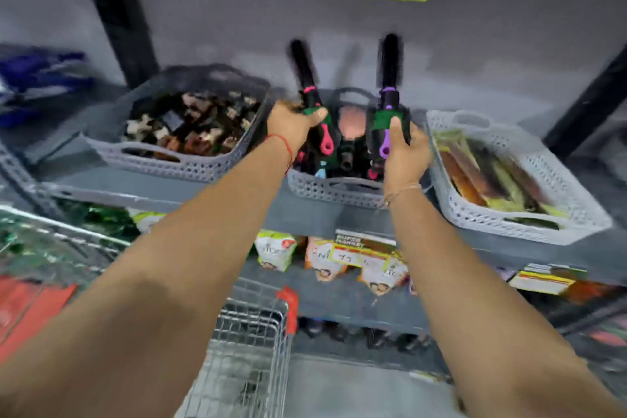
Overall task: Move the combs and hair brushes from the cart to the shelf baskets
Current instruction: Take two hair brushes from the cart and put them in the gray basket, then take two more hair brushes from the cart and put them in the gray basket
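I have a round hair brush in each hand, both held over the middle basket [334,192] at the centre of the frame. My left hand [293,127] is clenched round the handle of the pink-trimmed brush [310,92]; my right hand [405,156] is clenched round the handle of the purple-trimmed brush [390,78]. Both brushes stand nearly upright, bristle heads up towards the wall, handle ends pointing down into the basket, the pink one leaning a little to the left of the frame. So the basket lies straight below both grips, and I judge a short drop along each brush's long axis would seat them; neither hand looks clearly nearer. The basket already holds other brushes, blurred and partly hidden behind my hands, so I cannot tell how much room is left. The cart [251,346] sits at the bottom centre; its contents are too smeared to make out.
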Action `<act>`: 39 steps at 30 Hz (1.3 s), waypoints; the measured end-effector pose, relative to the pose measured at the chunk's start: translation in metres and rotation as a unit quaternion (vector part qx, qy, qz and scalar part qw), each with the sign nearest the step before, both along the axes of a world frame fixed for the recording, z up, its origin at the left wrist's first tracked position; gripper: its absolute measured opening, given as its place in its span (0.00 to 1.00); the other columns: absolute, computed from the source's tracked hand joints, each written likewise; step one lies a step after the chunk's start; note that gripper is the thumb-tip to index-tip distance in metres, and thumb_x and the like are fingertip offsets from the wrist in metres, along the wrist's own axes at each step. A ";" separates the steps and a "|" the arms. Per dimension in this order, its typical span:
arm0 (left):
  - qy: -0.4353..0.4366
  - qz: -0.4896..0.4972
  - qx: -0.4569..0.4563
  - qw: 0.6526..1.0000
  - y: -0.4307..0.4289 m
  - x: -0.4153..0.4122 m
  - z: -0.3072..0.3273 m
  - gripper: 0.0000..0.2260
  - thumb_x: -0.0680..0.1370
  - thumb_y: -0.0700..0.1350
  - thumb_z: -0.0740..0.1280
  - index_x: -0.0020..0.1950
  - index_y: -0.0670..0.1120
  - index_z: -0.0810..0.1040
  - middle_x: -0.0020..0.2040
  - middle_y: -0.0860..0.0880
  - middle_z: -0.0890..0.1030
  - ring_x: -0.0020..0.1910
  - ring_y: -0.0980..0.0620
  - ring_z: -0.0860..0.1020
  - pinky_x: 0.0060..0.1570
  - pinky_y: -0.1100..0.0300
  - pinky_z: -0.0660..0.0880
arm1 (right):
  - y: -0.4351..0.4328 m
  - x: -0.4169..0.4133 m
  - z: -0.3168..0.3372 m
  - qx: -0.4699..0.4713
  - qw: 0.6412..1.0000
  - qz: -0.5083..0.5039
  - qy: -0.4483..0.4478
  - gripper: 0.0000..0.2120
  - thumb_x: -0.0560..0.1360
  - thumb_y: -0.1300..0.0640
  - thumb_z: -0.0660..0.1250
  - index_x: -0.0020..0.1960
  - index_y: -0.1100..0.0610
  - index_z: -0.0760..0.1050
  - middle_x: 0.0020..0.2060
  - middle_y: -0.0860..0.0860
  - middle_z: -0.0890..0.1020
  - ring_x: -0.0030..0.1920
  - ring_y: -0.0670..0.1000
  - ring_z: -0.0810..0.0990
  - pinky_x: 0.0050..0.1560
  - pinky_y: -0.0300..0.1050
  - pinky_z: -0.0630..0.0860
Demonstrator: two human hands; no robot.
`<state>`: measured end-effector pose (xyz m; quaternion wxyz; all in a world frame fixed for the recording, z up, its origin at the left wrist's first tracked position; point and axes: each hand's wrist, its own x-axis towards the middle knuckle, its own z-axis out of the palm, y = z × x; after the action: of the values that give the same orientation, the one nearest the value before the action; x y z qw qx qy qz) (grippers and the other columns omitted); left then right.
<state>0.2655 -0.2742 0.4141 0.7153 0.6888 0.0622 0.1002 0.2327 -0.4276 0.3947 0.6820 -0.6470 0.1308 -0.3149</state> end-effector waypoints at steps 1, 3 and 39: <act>0.020 -0.019 0.031 0.999 -0.007 0.006 -0.001 0.06 0.71 0.38 0.73 0.43 0.39 0.77 0.50 0.38 0.78 0.50 0.49 0.75 0.60 0.48 0.75 | -0.014 0.007 -0.002 -0.015 0.999 0.016 0.024 0.05 0.76 0.61 0.63 0.47 0.63 0.74 0.35 0.52 0.75 0.30 0.37 0.71 0.29 0.29 0.66; 0.079 -0.043 0.160 0.983 -0.020 0.020 -0.006 0.18 0.72 0.46 0.71 0.56 0.35 0.77 0.59 0.36 0.79 0.57 0.45 0.78 0.59 0.52 0.73 | -0.041 0.016 -0.010 -0.045 0.993 0.053 0.091 0.04 0.77 0.61 0.60 0.47 0.58 0.72 0.30 0.51 0.71 0.26 0.41 0.67 0.29 0.37 0.64; 0.101 0.185 0.435 0.875 0.231 -0.157 -0.182 0.12 0.76 0.44 0.61 0.52 0.36 0.76 0.46 0.31 0.81 0.48 0.34 0.79 0.44 0.47 0.73 | 0.259 -0.082 -0.111 -0.568 0.683 0.459 0.000 0.34 0.69 0.40 0.66 0.69 0.53 0.61 0.44 0.58 0.84 0.44 0.62 0.82 0.42 0.52 0.78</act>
<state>0.1086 -0.0436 0.2324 0.3013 0.9128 0.2110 0.1776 0.1506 -0.1684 0.2840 0.2427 -0.8893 -0.3869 0.0238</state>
